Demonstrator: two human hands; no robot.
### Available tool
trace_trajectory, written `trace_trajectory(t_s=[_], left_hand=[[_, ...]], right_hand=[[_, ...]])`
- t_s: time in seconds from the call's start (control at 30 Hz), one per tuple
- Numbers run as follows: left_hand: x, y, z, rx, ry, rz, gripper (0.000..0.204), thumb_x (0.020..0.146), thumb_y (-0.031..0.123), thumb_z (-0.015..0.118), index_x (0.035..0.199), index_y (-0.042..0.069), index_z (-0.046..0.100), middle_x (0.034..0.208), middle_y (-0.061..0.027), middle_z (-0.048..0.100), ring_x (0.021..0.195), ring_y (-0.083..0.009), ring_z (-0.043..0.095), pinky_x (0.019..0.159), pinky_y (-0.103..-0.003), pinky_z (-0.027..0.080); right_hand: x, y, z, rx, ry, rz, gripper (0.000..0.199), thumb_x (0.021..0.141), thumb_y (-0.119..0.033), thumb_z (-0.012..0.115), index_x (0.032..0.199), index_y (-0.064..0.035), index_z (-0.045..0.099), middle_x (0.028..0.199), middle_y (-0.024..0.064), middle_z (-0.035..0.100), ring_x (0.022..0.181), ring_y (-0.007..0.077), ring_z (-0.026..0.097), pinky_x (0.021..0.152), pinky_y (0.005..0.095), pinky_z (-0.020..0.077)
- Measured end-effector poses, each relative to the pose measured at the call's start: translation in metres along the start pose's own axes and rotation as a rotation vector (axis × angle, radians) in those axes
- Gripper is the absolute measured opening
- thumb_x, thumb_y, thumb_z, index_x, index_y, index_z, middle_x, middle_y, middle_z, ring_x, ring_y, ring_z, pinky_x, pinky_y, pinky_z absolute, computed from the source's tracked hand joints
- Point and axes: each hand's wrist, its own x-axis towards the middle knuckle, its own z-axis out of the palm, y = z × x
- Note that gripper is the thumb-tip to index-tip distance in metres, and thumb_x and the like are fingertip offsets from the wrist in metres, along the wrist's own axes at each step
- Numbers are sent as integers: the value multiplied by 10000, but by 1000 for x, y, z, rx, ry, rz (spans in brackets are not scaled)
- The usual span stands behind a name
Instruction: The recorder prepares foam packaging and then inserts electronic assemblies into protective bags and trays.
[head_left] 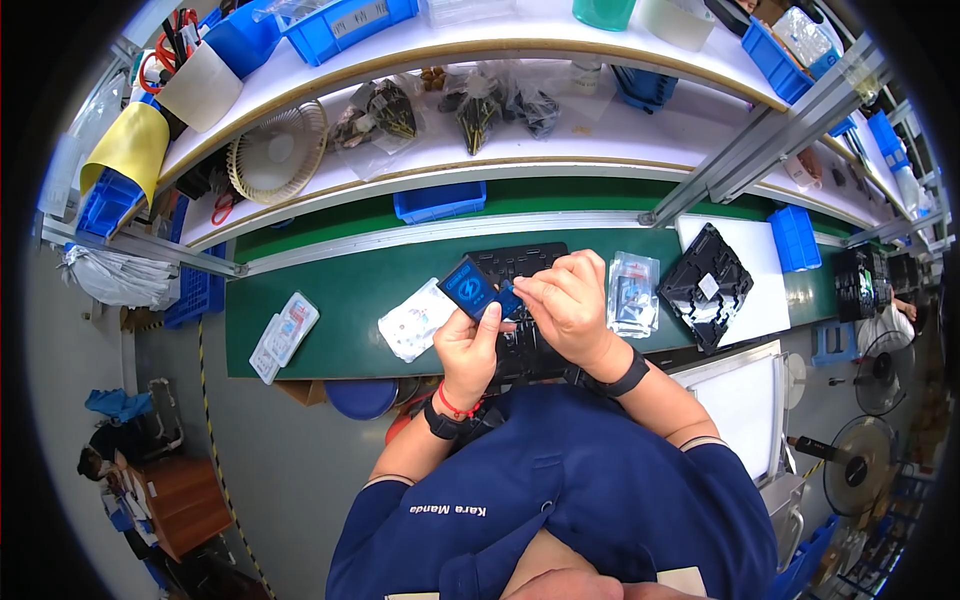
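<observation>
A flat black square piece with a blue lightning print (pixel 463 281) is gripped between the thumb and fingers of my left hand (pixel 466 358). At its right edge is a small blue piece (pixel 509 299), pinched by the fingertips of my right hand (pixel 568 303); whether the two are joined I cannot tell. Under both hands lies a black moulded tray (pixel 540 258), partly covered by them. White printed packets (pixel 412 320) rest on the green bench just left of my left hand. Clear bags with dark contents (pixel 633 292) lie to the right of my right hand.
Another black moulded tray (pixel 706 288) lies tilted on a white board (pixel 768 292) at the right. More white packets (pixel 287 332) sit at the bench's left end. A blue bin (pixel 440 203) stands at the back below the shelves (pixel 640 120). Fans (pixel 862 462) stand at far right.
</observation>
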Motion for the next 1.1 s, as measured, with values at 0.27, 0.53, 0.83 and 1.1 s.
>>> trace_trajectory(t_s=[0.27, 0.53, 0.83, 1.1], left_hand=[[-2, -4, -2, 38, 0, 26, 166, 869, 41, 529, 994, -55, 583, 902, -95, 621, 761, -123, 603, 622, -247, 553], [-5, -2, 2, 54, -18, 56, 117, 867, 51, 539, 922, -41, 587, 862, -80, 626, 726, -109, 599, 621, -245, 542], [-3, 2, 3, -91, 17, -70, 130, 872, 76, 532, 948, -18, 580, 851, -73, 627, 710, -116, 608, 577, -246, 548], [2, 4, 2, -230, 14, -234, 155, 882, 98, 521, 973, -17, 572, 904, -87, 625, 766, -131, 617, 592, -259, 560]], right_hand=[[5, -1, 1, -99, -33, -92, 159, 612, -68, 668, 764, -76, 623, 676, -4, 560, 668, 180, 493, 700, 333, 355], [10, 4, 0, 20, -130, -31, 145, 581, -85, 656, 642, -91, 524, 646, 16, 512, 677, 204, 502, 699, 346, 351], [-3, 6, 8, -14, -165, -46, 167, 646, -89, 606, 748, -84, 474, 716, 46, 499, 684, 233, 483, 718, 366, 349], [-10, 9, 12, 39, -107, -23, 174, 657, -67, 597, 772, -71, 467, 733, 60, 499, 695, 242, 483, 730, 372, 355]])
